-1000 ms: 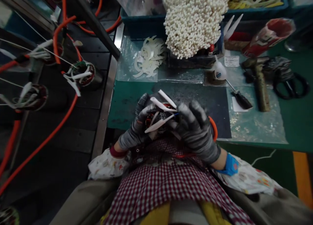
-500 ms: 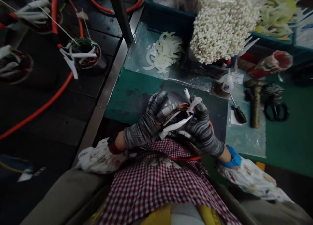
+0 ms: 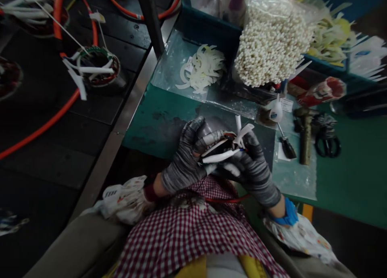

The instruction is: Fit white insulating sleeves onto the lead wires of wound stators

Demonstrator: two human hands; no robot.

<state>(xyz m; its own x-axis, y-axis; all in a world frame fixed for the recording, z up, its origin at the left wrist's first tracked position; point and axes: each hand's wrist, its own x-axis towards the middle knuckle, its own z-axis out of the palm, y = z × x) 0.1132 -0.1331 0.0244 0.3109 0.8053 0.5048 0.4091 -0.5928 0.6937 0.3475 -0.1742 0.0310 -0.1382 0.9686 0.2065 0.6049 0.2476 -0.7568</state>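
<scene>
Both my hands wear grey striped gloves and meet over my lap at the near edge of the green bench (image 3: 356,177). My left hand (image 3: 187,157) is closed round a small wound motor stator (image 3: 223,147) with white sleeved leads sticking out of it. My right hand (image 3: 254,165) grips the same stator from the right, its fingers curled by a white sleeve end. An orange lead (image 3: 226,199) runs from the stator under my right wrist.
A pile of white curved strips (image 3: 202,68) lies on plastic sheet beyond my hands. A bag of white tubes (image 3: 272,40) stands at the back, with a glue bottle (image 3: 275,112), screwdriver (image 3: 286,143), mallet (image 3: 305,134) and scissors (image 3: 328,139) to the right. Another stator (image 3: 96,68) sits on the dark conveyor at left.
The view has swung left and down, so the bench has shifted in the frame. My hands have turned the stator a little and the white leads now point more to the right.
</scene>
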